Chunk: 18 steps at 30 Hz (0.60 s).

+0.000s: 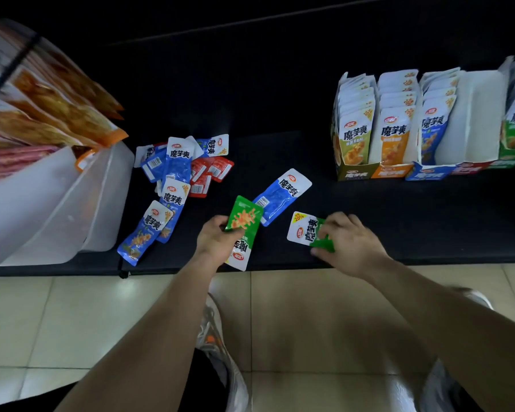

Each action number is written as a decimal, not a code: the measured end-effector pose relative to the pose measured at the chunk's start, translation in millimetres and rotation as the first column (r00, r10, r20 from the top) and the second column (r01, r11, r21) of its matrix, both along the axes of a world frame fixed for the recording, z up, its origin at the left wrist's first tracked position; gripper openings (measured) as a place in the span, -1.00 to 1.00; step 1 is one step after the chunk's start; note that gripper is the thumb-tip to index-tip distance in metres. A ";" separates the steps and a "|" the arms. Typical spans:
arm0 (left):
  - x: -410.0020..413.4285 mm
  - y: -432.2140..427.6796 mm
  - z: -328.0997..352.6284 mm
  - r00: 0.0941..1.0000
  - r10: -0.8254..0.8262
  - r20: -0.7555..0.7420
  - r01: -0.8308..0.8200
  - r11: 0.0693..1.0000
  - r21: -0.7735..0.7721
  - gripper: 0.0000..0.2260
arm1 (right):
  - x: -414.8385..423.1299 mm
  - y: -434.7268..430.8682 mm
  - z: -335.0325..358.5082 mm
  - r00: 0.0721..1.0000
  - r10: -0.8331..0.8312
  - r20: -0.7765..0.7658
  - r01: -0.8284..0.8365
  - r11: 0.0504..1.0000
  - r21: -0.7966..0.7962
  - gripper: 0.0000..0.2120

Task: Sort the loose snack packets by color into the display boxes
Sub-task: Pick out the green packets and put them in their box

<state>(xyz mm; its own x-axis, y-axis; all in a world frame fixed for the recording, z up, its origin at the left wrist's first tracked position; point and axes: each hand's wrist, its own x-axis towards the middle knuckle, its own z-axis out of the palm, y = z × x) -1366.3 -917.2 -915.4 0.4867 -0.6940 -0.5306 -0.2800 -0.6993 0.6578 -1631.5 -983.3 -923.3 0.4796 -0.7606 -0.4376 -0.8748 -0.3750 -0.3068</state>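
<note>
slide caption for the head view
Left hand holds one green packet, right hand a second green packet; blue and red packets left, display boxes right.

Five display boxes (357, 173) stand in one row: olive, orange, blue, red, green. Left of that row are two green packets (244, 217) and one lone blue packet (283, 197). Farther left, a heap (188, 173) holds at least five blue packets (177, 162) and three red packets (201, 171); overlap hides the exact count.

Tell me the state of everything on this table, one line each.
Left hand: grips green packet.
Right hand: pinches second green packet, on table.
Blue packet: loose, flat on table.
Blue and red pile: unsorted.
Red display box: empty.
Blue display box: partly filled.
</note>
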 end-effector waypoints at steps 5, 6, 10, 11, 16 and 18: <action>-6.9 0.8 -3.3 0.982 -0.082 -0.172 0.086 0.996 0.015 -0.54 | -5.0 -14.4 -5.5 0.988 -0.093 -0.125 0.081 0.992 -0.098 -0.33; -7.1 -0.2 -3.9 0.978 -0.085 -0.193 0.087 0.996 0.002 -0.51 | -5.1 -17.0 -5.1 0.985 -0.101 -0.142 0.089 0.992 -0.084 -0.32; -7.2 -5.6 -0.9 0.981 -0.016 -0.194 0.002 0.997 -0.071 -0.56 | -13.4 -22.7 -0.6 0.977 -0.212 0.009 0.209 0.971 0.116 -0.38; -6.9 -7.2 0.8 0.984 0.014 -0.178 -0.030 0.995 -0.093 -0.60 | -16.8 -23.7 0.3 0.972 -0.224 0.066 0.212 0.964 0.160 -0.47; -11.6 -12.9 11.7 0.959 0.096 -0.265 -0.145 0.975 -0.168 -0.78 | -29.1 -24.3 19.8 0.781 -0.487 0.391 0.346 0.859 0.378 -0.86; -18.2 -13.5 16.0 0.951 0.085 -0.298 -0.138 0.977 -0.162 -0.84 | -27.0 -24.9 28.1 0.729 -0.533 0.429 0.345 0.829 0.441 -0.91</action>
<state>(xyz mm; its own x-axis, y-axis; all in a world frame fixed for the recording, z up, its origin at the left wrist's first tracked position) -1384.4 -930.7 -899.4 0.4113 -0.7405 -0.5315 0.0125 -0.5785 0.8156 -1658.5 -1008.2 -895.3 0.3454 -0.8098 -0.4742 -0.5865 0.2082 -0.7827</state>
